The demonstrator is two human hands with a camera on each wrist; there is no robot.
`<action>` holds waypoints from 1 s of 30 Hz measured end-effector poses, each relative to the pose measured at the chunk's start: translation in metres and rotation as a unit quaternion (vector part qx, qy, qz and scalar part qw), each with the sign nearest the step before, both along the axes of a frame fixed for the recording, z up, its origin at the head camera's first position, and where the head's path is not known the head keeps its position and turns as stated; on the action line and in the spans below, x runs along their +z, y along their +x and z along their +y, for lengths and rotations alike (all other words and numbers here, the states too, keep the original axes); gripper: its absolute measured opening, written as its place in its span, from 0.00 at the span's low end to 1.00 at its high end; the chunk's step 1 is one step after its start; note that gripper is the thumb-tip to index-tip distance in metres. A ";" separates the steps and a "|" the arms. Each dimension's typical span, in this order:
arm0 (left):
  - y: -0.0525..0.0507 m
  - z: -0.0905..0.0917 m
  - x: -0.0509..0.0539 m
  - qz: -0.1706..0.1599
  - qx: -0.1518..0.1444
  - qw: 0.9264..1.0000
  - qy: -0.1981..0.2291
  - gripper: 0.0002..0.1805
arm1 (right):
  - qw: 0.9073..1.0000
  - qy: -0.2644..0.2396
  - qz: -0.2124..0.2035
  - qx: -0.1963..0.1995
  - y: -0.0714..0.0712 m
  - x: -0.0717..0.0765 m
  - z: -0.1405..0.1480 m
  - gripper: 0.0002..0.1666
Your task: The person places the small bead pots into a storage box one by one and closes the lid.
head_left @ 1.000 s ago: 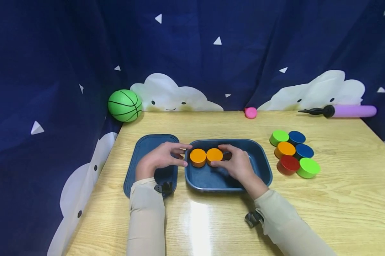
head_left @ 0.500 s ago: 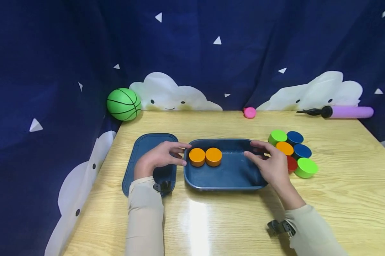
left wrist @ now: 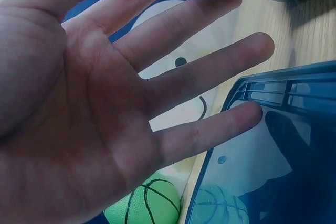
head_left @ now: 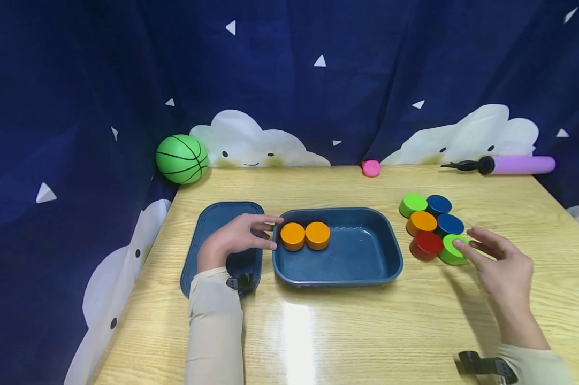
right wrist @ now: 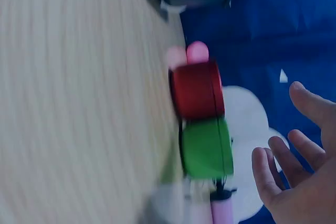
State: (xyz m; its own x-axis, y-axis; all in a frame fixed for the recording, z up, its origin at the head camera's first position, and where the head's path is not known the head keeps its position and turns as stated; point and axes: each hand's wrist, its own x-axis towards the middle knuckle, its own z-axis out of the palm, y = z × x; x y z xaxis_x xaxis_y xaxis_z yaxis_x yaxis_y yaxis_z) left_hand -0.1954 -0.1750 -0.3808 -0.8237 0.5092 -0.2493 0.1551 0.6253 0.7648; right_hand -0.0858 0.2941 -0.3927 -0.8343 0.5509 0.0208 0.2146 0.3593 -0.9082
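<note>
My left hand (head_left: pixel 236 238) has its fingers stretched out by the left rim of a dark blue plastic box (head_left: pixel 352 262); the left wrist view shows fingertips close to the box wall. Inside the box, two round orange tubs (head_left: pixel 292 237) stand side by side at the left end. Beyond the box, my right hand (head_left: pixel 503 262) hovers beside the front green tub (head_left: pixel 450 248), thumb and fingers spread with nothing between them. A red tub (head_left: pixel 426 246) touches that green one. In the right wrist view, the green tub (right wrist: pixel 207 148) sits apart from the fingers.
Beneath the left hand lies a flat dark blue lid (head_left: pixel 207 224). Another green tub (head_left: pixel 413 205), an orange tub (head_left: pixel 421 222) and two blue tubs (head_left: pixel 449 225) complete the right cluster. A green ball (head_left: pixel 181 159), pink object (head_left: pixel 371 168) and purple pump (head_left: pixel 520 164) line the back.
My right hand has left the second orange tub standing in the box and moved right, past the box, to the green tub. The left hand has stayed at the box's left rim.
</note>
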 end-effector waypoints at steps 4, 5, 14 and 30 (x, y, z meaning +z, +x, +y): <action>0.001 -0.001 0.000 0.001 0.000 1.000 0.001 0.34 | 0.999 -0.033 -0.022 0.001 0.004 -0.006 0.019 0.36; 0.001 -0.001 0.000 0.001 0.000 1.000 0.001 0.34 | 0.999 -0.035 -0.028 0.004 0.005 -0.008 0.022 0.37; 0.000 -0.001 -0.001 0.006 -0.006 1.000 0.001 0.34 | 0.995 0.020 -0.084 0.044 0.000 -0.029 0.032 0.46; 0.000 0.000 -0.002 0.003 -0.005 1.000 0.008 0.34 | 0.980 0.109 -0.152 0.063 -0.008 -0.038 0.029 0.52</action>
State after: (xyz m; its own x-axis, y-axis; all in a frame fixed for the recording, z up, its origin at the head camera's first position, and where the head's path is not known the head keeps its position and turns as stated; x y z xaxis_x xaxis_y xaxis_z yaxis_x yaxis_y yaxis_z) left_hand -0.1952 -0.1755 -0.3825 -0.8204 0.5206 -0.2366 0.1649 0.6115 0.7739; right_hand -0.0941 0.3233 -0.4309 -0.8816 0.4526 -0.1339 0.4049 0.5792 -0.7075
